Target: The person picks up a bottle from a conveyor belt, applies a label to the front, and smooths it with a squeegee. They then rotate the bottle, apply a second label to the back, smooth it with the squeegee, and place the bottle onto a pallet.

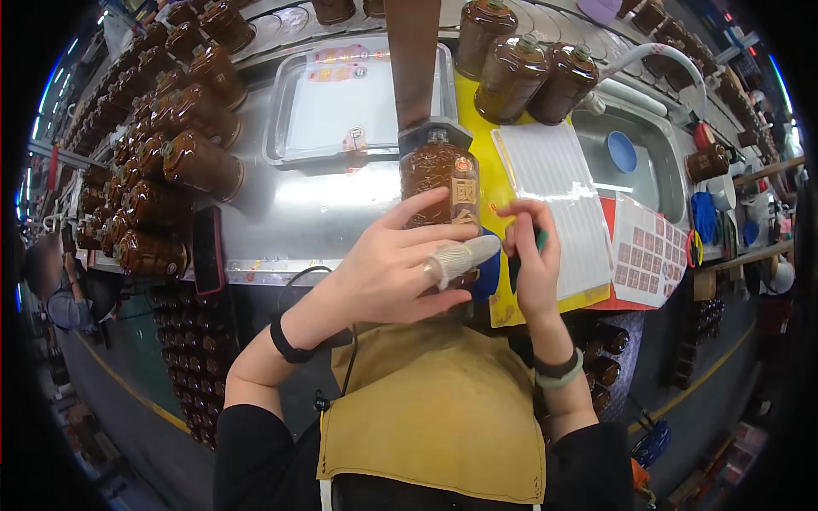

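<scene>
Brown bottle (422,175), one, under the left hand (383,264), its fingers open and spread across; long axis runs away from the body, neck farthest. Left nearer; right hand (535,264) just beside, fingers curled, hold unclear. Beyond right: three upright bottles (511,81), one blue bowl (622,152). Leftward: one phone (207,251).

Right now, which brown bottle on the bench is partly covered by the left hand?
The middle bottle, by the grey holder. The left hand overlaps it, but none of the three upper-right bottles or the left group.
</scene>
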A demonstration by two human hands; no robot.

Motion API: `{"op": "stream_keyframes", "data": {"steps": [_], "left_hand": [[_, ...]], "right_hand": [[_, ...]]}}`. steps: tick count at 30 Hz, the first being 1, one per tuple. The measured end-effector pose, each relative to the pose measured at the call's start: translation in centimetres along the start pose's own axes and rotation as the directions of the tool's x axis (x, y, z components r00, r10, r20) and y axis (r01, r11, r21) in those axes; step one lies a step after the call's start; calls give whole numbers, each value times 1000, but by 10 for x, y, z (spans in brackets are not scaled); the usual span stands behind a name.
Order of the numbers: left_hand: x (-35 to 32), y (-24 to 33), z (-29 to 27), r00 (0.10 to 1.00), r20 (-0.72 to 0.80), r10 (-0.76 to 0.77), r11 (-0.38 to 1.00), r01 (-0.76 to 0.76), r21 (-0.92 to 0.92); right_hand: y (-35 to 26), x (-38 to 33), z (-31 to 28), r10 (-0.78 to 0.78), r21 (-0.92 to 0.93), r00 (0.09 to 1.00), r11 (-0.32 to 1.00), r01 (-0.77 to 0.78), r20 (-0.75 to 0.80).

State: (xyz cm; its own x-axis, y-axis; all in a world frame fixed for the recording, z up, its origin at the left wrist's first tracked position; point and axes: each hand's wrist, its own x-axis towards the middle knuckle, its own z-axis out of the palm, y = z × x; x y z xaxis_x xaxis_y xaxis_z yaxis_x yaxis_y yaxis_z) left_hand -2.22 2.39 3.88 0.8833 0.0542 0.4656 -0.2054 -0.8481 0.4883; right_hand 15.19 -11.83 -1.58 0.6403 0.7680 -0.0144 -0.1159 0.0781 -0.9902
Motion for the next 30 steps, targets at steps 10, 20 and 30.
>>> {"op": "stream_keyframes", "data": {"steps": [10,20,30], "left_hand": [[1,11,29,644,-51,-763,403,413,-817],[-18,-12,50,622,-68,-780,352,347,-869],[-14,-17,50,587,-14,-810,300,393,-869]], "right_hand": [[-5,80,31,207,-48,937,978,-201,282],[-21,79,46,-64,-537,979,828,160,193],[-30,89,43,96,-460,971,888,16,218]]}}
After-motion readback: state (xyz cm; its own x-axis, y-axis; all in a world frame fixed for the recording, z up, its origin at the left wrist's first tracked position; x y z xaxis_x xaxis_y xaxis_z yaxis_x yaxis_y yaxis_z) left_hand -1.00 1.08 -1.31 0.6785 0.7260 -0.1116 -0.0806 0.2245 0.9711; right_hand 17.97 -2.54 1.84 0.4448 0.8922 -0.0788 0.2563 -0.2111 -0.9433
